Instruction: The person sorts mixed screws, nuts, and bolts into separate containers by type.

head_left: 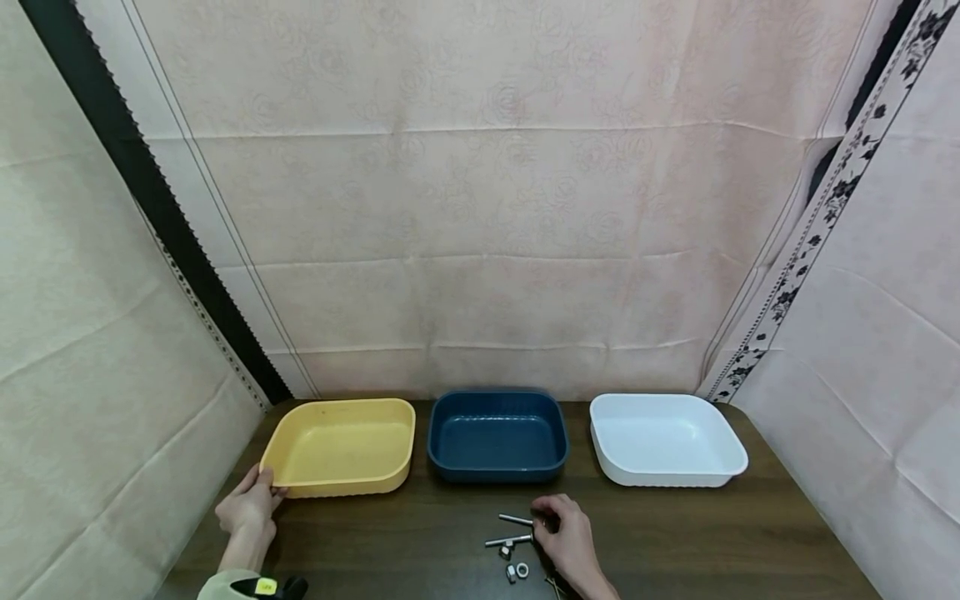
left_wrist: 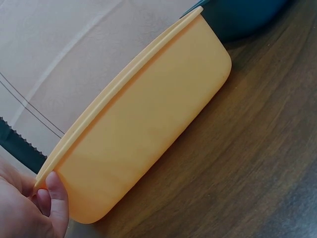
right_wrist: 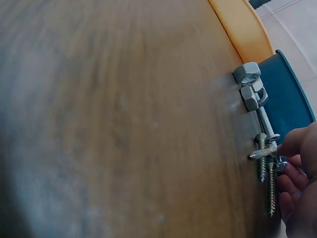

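Observation:
My left hand (head_left: 251, 504) grips the near left corner of the yellow tray (head_left: 337, 490). In the left wrist view the thumb (left_wrist: 58, 198) lies against the tray's outer wall, just below the rim. My right hand (head_left: 566, 537) is low over the table, fingers bent, fingertips right at the heads of two silver bolts (head_left: 508, 541). Several brassy screws (right_wrist: 272, 191) lie crossed beside these fingertips in the right wrist view. I cannot tell whether the fingers pinch one. Hex nuts (right_wrist: 246, 73) sit past the bolts, toward the yellow tray.
A dark blue tray (head_left: 498, 476) stands at the middle back of the brown wooden table (head_left: 390, 542). To its right is a white tray (head_left: 671, 481). Pale patterned cloth (head_left: 480, 208) hangs behind the table and along both sides.

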`<control>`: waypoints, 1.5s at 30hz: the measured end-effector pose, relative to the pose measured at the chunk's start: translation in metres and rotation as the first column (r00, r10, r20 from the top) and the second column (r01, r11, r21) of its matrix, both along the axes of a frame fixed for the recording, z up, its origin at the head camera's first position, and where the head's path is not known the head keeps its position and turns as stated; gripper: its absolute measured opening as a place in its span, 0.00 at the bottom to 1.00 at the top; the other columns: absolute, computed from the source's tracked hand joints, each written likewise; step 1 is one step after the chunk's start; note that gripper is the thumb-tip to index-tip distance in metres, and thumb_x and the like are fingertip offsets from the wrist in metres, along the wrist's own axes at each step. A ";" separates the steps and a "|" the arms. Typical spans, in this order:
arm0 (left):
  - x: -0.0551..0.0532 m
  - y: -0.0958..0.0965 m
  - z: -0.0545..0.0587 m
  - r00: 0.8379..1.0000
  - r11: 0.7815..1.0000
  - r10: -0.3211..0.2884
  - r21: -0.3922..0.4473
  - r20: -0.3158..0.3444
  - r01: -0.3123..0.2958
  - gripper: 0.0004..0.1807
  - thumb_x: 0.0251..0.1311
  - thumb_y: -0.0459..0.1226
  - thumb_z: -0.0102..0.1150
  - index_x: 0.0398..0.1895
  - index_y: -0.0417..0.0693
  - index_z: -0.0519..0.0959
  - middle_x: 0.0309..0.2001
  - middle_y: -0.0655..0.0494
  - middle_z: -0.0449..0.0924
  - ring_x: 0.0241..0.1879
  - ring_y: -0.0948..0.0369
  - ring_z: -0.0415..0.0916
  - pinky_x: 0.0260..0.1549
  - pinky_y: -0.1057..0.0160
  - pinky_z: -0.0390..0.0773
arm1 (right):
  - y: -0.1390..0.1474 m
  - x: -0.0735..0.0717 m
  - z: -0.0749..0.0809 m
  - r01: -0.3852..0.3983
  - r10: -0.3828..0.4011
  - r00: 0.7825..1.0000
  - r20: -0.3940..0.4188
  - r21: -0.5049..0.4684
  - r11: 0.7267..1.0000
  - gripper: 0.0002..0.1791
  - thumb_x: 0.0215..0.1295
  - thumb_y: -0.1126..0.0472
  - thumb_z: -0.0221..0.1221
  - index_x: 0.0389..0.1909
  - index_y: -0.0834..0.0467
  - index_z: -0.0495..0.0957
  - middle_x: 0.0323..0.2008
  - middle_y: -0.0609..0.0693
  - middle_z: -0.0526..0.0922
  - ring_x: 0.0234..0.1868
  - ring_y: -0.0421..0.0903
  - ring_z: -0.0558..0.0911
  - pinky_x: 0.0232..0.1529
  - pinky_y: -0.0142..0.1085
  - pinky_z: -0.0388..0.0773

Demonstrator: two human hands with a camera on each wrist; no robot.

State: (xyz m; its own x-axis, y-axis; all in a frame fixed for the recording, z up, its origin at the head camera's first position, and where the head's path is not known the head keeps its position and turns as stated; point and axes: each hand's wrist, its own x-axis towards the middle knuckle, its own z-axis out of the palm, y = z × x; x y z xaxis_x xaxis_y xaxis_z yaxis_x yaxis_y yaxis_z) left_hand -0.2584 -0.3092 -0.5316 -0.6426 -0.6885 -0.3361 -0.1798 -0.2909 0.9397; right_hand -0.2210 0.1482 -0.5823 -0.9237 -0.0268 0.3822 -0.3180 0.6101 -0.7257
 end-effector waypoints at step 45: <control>0.000 -0.003 -0.002 1.000 1.000 -0.013 0.007 0.019 0.013 0.25 0.73 0.37 0.53 0.72 0.45 0.67 0.65 0.40 0.68 0.23 0.74 0.78 0.31 0.71 0.82 | 0.001 -0.002 0.006 -0.148 0.141 0.988 0.066 0.126 0.981 0.10 0.58 0.74 0.67 0.31 0.55 0.83 0.30 0.41 0.76 0.35 0.43 0.73 0.33 0.36 0.73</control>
